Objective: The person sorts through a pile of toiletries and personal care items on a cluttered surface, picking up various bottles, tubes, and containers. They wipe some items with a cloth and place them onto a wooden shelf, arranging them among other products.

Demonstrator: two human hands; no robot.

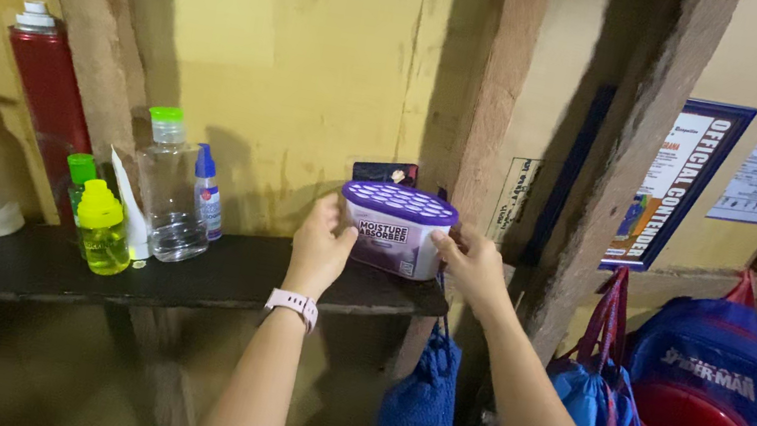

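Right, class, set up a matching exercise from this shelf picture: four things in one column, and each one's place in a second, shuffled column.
Things:
1. tall red spray can
2. white tub with a purple perforated lid
3. small yellow bottle with a yellow cap
4. red and blue backpack

Places:
A. hanging at the far right
B. between the left hand and right hand
C. against the wall at the shelf's left
D. front of the bottle cluster

Pairs: 1-C, 2-B, 3-D, 4-A
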